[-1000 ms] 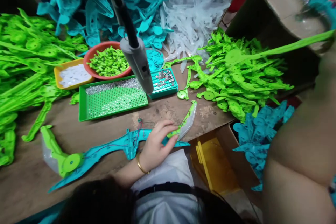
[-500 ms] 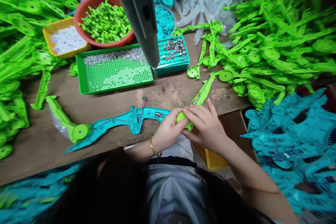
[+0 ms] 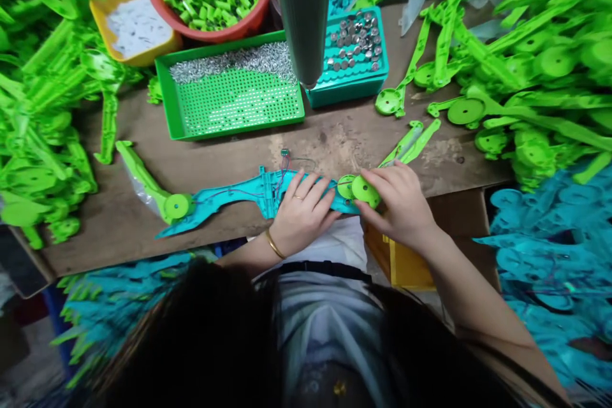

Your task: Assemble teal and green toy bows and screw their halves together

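A blue plastic toy bow body (image 3: 234,196) lies along the table's front edge, thin wires running inside it. My left hand (image 3: 306,209) is wrapped over its right half, fingers on top, the thumb mostly hidden. Between the thumb and fingers of my right hand (image 3: 404,207) is a green bow limb piece (image 3: 366,191) with a round end. It partly overlaps a second green disc (image 3: 347,186) at the bow body's right end. A green limb (image 3: 178,206) with a clear strip sits at the left end. Behind the bow lies a small wired circuit board (image 3: 285,153).
A grey tool shaft (image 3: 306,25) hangs down over the table, between a green screw tray (image 3: 234,102) and a teal box of metal pieces (image 3: 354,73). Piles of green parts (image 3: 549,64) flank both sides. Blue parts (image 3: 549,248) are heaped at right.
My left hand has left the green limb piece and moved onto the blue bow body. The green piece has been lowered to the body's right end. The view has shifted.
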The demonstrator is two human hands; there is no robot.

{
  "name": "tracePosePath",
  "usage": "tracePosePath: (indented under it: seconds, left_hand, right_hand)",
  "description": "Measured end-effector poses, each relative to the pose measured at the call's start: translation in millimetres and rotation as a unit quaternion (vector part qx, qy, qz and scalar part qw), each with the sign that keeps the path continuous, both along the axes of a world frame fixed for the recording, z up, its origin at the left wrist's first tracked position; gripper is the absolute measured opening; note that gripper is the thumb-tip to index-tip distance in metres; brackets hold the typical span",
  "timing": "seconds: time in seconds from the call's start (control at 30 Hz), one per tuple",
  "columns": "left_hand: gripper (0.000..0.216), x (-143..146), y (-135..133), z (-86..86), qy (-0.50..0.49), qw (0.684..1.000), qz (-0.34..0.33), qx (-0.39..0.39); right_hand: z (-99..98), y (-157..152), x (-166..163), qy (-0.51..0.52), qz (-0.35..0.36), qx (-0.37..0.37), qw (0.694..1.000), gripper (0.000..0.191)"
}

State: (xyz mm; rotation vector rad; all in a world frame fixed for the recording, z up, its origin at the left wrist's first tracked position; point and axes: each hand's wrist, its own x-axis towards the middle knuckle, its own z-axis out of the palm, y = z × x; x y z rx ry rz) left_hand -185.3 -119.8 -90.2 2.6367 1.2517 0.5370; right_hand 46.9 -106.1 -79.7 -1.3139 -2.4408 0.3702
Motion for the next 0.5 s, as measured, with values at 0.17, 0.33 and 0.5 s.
tracePosePath:
  seconds: [0.17,0.33,0.5]
  left_hand:
    - [0.048,6.1,-0.8,-1.7,0.002,1.0,0.005,0.01]
    - [0.053,5.4,-0.6,-4.5,-0.026,1.0,0.005,-0.004]
    - [0.051,7.4,-1.0,-2.9,-0.052,0.998,-0.002,-0.034]
  right_hand:
    - [-3.5,3.5,-14.1,-0.02,0.012,-0.003,1.0,0.047]
    - [-5.6,5.3,-19.1,-0.041,0.001,-0.007,0.999,0.046]
    - [-9.3,3.0,-20.2,-0.025,0.001,-0.012,1.0,0.047]
